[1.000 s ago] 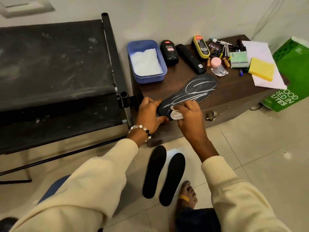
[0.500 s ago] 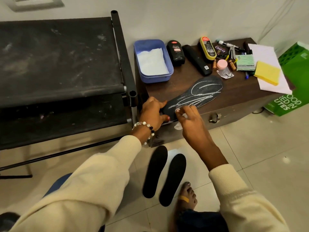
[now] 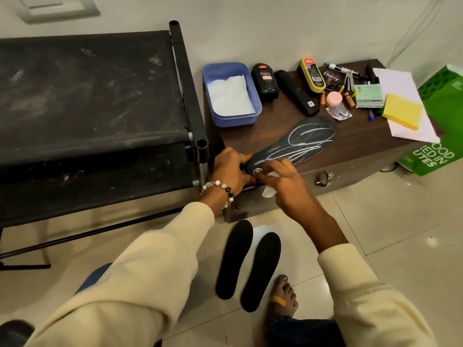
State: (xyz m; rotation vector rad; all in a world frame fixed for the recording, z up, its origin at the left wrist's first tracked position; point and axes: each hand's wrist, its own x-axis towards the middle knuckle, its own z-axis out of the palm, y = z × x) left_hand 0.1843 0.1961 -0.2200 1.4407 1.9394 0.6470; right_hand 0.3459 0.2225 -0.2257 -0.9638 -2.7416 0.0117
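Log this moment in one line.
left hand: holds black chalk-marked insole by heel | right hand: presses white cloth wad on it

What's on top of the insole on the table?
White scribbled lines run along the insole. The right hand holds a white cloth on its near end, hiding the surface there.

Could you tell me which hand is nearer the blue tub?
Left. The left hand holds the insole in front of the blue tub; the right hand is farther right.

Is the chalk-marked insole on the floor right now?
No, the marked insole lies on the brown cabinet, heel end gripped by the left hand.
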